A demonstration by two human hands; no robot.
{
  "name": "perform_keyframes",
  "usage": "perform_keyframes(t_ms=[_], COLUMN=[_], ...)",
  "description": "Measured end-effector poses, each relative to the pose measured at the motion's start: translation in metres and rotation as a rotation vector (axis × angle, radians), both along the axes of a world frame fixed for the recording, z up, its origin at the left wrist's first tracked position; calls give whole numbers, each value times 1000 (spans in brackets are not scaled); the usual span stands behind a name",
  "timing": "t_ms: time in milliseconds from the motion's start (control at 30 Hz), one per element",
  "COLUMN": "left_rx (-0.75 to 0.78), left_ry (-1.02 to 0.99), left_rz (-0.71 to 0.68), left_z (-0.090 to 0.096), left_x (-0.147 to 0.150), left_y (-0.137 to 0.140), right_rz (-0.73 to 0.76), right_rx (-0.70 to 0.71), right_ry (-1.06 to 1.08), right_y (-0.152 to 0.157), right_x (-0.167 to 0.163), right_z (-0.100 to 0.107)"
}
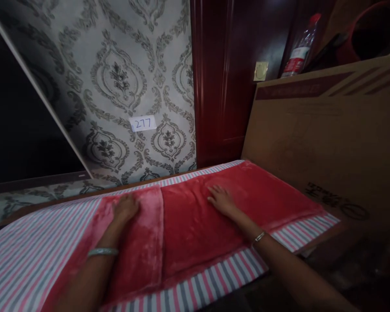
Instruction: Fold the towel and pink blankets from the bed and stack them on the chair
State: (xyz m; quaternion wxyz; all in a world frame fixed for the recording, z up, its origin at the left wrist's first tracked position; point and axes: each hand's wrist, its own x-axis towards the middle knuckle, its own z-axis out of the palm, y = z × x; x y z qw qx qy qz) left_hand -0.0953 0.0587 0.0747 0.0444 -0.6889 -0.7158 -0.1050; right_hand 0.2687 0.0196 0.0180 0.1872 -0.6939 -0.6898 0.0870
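A red plush blanket (191, 234) lies spread over a striped cloth (56, 229) in pink, white and grey. Its left part is folded over, and the flap's edge runs front to back near the middle. On that lighter flap rests my left hand (126, 207), palm down and slightly bent, with some fingertips hard to make out. My right hand (221, 200) lies flat on the blanket right of the flap's edge, fingers apart, beside a few wrinkles. Neither hand grips anything that I can see.
A large cardboard box (288, 134) stands along the right side, with a red-capped plastic bottle (298, 54) behind its top edge. Patterned wallpaper (123, 82) and a dark red door panel (220, 82) rise behind. A black screen (22, 121) is at the left.
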Motion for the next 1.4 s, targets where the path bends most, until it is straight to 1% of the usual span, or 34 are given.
perform_keyframes(t_ms=[67, 133, 233, 300, 367, 433, 467, 533, 633, 733, 800, 867, 967, 1067, 1200, 1400], left_rx=[-34, -44, -63, -83, -92, -94, -90, -77, -42, -13, -15, -27, -27, -11, -23, 21], left_ry=[6, 32, 109, 158, 187, 194, 195, 193, 168, 155, 177, 205, 207, 193, 218, 198], left_rz=[-58, -155, -264, -275, -274, -283, -290, -294, -274, -286, -299, -297, -300, -318, -315, -334], left_z=[-3, -12, -30, -42, -51, -55, -57, -61, -69, -75, -75, -72, -69, -69, -73, -76], left_x=[31, 62, 93, 99, 99, 95, 93, 90, 88, 87, 86, 86, 84, 83, 80, 79], left_y=[11, 19, 22, 21, 21, 22, 24, 29, 40, 48, 48, 46, 43, 43, 44, 43], right_rz=[-135, -249, -370, -396, -405, -421, -430, -418, -404, -491, -539, -554, -531, -441, -307, -156], right_rx=[-22, -37, -78, -79, -45, -11, -7, -19, -45, -36, -12, 10, 29, 38, -1, -65], right_ry=[-23, -30, -97, -180, -246, -273, -273, -240, -139, -100, -107, -115, -143, -187, -243, -316], right_y=[0, -5, -18, -27, -33, -35, -34, -32, -24, -9, 6, 23, 49, 72, 102, 146], right_x=[40, 76, 119, 136, 143, 144, 143, 143, 153, 175, 189, 201, 213, 221, 229, 230], right_z=[2, 0, -15, -29, -42, -49, -49, -42, -23, -1, 11, 19, 26, 28, 27, 27])
